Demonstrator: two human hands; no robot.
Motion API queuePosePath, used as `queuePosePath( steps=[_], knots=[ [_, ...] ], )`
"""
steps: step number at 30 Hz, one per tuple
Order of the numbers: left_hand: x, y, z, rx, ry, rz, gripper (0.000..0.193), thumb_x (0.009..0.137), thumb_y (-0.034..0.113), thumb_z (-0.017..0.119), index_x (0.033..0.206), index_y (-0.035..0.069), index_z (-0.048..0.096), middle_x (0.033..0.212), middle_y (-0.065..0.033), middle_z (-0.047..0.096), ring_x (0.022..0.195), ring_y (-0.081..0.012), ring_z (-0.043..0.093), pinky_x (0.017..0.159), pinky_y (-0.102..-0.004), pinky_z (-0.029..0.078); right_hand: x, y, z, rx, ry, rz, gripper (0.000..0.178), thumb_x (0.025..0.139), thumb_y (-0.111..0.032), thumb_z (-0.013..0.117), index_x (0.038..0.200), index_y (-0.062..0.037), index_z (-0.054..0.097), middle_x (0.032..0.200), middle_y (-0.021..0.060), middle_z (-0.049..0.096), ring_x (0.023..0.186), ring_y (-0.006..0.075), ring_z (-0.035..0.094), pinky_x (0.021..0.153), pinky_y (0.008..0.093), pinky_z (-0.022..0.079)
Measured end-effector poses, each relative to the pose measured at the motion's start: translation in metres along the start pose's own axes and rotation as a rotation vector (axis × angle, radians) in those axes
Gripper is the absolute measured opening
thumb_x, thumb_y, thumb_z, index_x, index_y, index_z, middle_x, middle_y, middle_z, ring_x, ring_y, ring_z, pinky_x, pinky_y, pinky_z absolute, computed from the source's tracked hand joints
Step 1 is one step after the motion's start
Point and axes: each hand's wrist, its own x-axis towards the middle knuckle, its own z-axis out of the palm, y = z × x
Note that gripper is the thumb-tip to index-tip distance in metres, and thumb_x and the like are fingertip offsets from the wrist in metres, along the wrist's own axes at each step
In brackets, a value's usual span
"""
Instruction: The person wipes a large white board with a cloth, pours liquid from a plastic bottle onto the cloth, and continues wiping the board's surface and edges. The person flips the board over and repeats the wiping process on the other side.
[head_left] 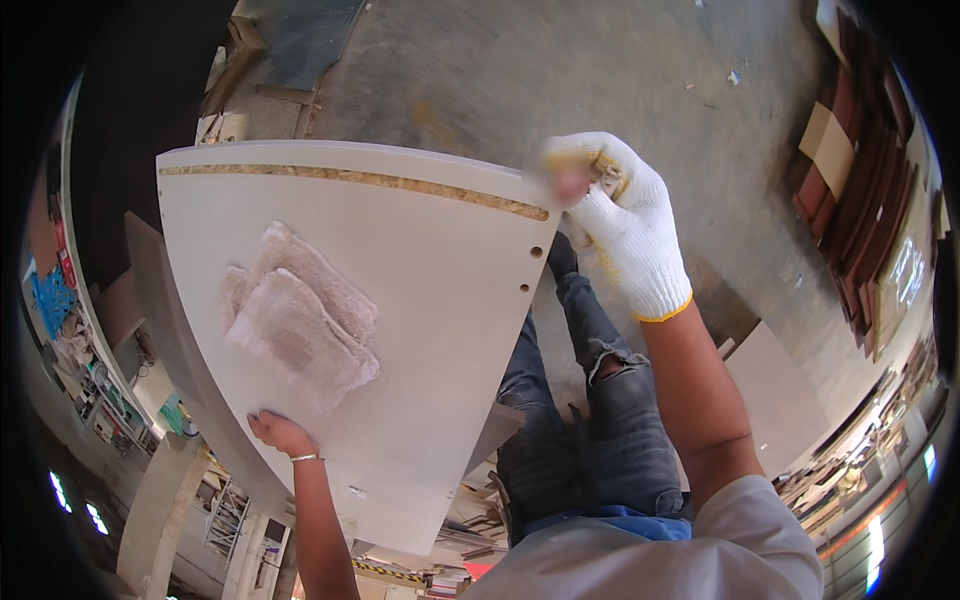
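A large white board (440, 300) with a chipboard-lined slot along its far edge lies tilted before me. On its face rests a folded pinkish cloth (305, 325). My bare left hand (284, 433), with a bangle at the wrist, lies at the board's left edge, its fingers bent over the rim. At the far right corner, my right hand (625, 205) wears a white knitted glove with yellow trim. Its fingers are closed; whatever is between them is blurred, and I cannot make it out. Two round holes (536, 252) show near that corner.
Brown curved panels (865, 200) are stacked on the right, over the concrete floor (600, 80). A brown board (170, 310) runs beneath the white one on the left. Pale boards (165, 510) and cluttered shelving (100, 410) stand farther left.
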Motion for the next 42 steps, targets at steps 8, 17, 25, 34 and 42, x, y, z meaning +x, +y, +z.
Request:
queuePosePath(
  steps=[8, 17, 25, 34, 42],
  knots=[
    [0.001, -0.012, 0.011, 0.305, 0.073, 0.055, 0.061, 0.101, 0.035, 0.038, 0.152, 0.002, 0.043, 0.158, -0.0218, 0.042, 0.143, -0.0413, 0.042, 0.114, -0.0559, 0.037, -0.021, 0.015, 0.006, -0.001, 0.127, -0.068, 0.03, 0.096, 0.001, 0.057, 0.125, 0.0027, 0.066, 0.084, -0.0001, 0.062, 0.06, 0.005, 0.049, 0.054, 0.0222, 0.041],
    [-0.011, -0.014, 0.017, 0.39, 0.069, 0.096, 0.061, 0.102, 0.029, 0.04, 0.155, 0.001, 0.033, 0.162, -0.0234, 0.033, 0.151, -0.0404, 0.03, 0.118, -0.0595, 0.027, -0.009, 0.019, 0.029, 0.187, 0.297, -0.111, 0.027, 0.101, -0.005, 0.055, 0.126, 0.0009, 0.062, 0.066, -0.002, 0.048, 0.046, 0.0079, 0.038, 0.042, 0.0237, 0.032],
    [-0.024, 0.025, 0.007, 0.393, 0.002, 0.052, 0.069, 0.096, 0.029, 0.044, 0.156, -0.003, 0.03, 0.165, -0.0268, 0.026, 0.153, -0.0469, 0.023, 0.12, -0.0641, 0.021, -0.026, 0.003, 0.052, 0.133, 0.489, -0.31, 0.038, 0.098, -0.013, 0.054, 0.132, 0.0043, 0.057, 0.069, 0.0011, 0.051, 0.05, 0.009, 0.041, 0.046, 0.0254, 0.034],
    [-0.011, 0.041, -0.021, 0.242, -0.149, -0.037, 0.076, 0.091, 0.026, 0.05, 0.155, -0.008, 0.025, 0.165, -0.0322, 0.018, 0.154, -0.0512, 0.012, 0.122, -0.0665, 0.01, -0.003, -0.077, 0.345, -0.459, -0.228, -0.336, 0.043, 0.097, -0.004, 0.047, 0.139, 0.0024, 0.051, 0.088, 0.0034, 0.059, 0.074, 0.0115, 0.059, 0.067, 0.0265, 0.053],
    [-0.013, 0.044, -0.024, 0.18, -0.209, -0.08, 0.08, 0.087, 0.025, 0.054, 0.154, -0.009, 0.026, 0.167, -0.0317, 0.015, 0.155, -0.0515, 0.007, 0.124, -0.0653, 0.003, 0.036, -0.096, 0.627, -0.834, -0.759, -0.23, 0.019, 0.098, -0.016, 0.059, 0.11, -0.0028, 0.063, 0.074, 0.0099, 0.068, 0.051, 0.0159, 0.061, 0.046, 0.0322, 0.048]
  ],
)
